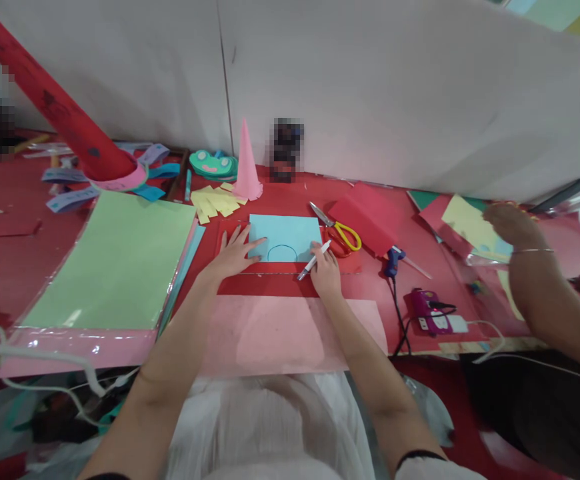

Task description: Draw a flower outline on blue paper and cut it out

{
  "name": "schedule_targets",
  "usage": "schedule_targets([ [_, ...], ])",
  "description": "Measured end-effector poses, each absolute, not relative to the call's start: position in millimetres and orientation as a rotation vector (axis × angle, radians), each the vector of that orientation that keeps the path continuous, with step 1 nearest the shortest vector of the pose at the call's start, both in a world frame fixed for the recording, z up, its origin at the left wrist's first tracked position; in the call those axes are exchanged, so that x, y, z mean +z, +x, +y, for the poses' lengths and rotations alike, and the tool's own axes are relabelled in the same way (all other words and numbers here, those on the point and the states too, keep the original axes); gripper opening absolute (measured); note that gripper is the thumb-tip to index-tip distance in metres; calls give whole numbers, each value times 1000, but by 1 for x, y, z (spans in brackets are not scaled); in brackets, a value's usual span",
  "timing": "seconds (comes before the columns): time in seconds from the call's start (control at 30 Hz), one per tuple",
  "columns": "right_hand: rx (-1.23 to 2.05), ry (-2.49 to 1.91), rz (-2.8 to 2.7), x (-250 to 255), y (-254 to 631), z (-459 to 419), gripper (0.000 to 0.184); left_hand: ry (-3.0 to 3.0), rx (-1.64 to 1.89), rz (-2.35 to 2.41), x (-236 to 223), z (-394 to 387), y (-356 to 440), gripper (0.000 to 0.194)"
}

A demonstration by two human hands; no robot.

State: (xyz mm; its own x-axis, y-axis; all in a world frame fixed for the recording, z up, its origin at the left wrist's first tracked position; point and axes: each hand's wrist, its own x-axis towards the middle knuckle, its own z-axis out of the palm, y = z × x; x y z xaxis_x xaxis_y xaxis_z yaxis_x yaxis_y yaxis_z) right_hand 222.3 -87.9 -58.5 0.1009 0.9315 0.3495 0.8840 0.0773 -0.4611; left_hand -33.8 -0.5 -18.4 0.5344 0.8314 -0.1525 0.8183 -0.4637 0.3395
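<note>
A light blue sheet of paper (265, 230) lies in front of me on red paper, with a dark arched line drawn at its near edge. My left hand (234, 252) is flat with its fingers spread, the tips resting on the sheet's left side. In my right hand (327, 267) is a white marker (315, 260), held slantwise at the sheet's right corner; its dark end points down to the left. Yellow-handled scissors (340, 228) lie partly open just beyond that hand. Below both hands a pink sheet (295, 333) covers the table edge.
Green sheets in plastic (115, 267) lie to the left, near a tall red cone (65, 100). Behind stand a pink cone (247, 167) and yellow paper strips (215, 202). A glue gun (393, 261) and purple power strip (427, 310) lie right, beside another person's arm (535, 273).
</note>
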Motion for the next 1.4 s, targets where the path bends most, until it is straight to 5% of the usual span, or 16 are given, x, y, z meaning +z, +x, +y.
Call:
schedule_targets([
  [0.57,188,-1753,-1766,-51,228,-87,44,2329,-60,1349,-7,-2,-33,52],
  [0.93,236,-1569,-1531,-25,227,-72,30,2339,-60,1339,-8,-2,-34,50],
  [1.13,836,-1310,-1348,16,198,-23,43,2324,43,1351,-12,-3,-33,45],
  [1.4,1357,-1148,-1425,-10,170,8,51,2319,163,1345,-13,-2,-36,45],
])
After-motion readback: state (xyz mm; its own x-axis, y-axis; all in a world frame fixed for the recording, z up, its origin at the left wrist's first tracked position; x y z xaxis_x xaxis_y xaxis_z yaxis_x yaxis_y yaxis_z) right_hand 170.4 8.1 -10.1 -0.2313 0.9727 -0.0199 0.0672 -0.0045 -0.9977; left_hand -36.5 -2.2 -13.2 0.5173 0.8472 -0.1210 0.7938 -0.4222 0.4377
